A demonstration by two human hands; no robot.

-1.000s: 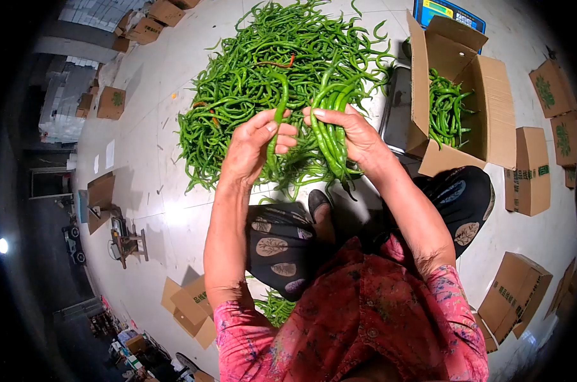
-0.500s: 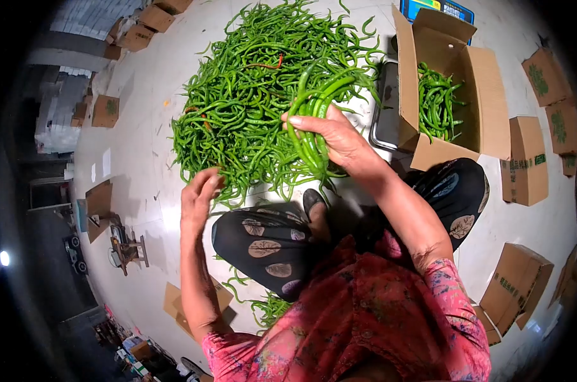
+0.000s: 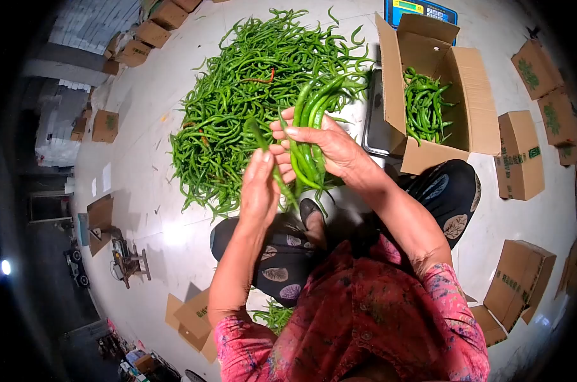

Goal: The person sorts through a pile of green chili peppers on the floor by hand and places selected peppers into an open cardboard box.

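Note:
My right hand [image 3: 330, 145] is closed round a bunch of long green peppers [image 3: 310, 118], which hangs upright over the near right side of the pile. Close beside it on the left, my left hand [image 3: 261, 184] pinches a green pepper [image 3: 269, 159] between thumb and fingers; its tips nearly meet those of my right hand. Beneath and beyond both hands spreads a large pile of green peppers [image 3: 231, 95] on the floor, with a red pepper [image 3: 260, 79] lying on top. An open cardboard box [image 3: 479, 95] at the right holds more green peppers [image 3: 423, 108].
The box stands on a scale with a dark platform [image 3: 375, 121] and a blue display [image 3: 421, 9]. More cartons [image 3: 520, 155] stand along the right. A small pile of peppers [image 3: 274, 316] lies near my left leg, beside an open carton [image 3: 191, 321]. A small stool [image 3: 129, 260] stands at left.
My left hand first let go of a pepper and moved down left; now it is back beside my right hand with a pepper. The bunch stays in my right hand. The view has shifted slightly.

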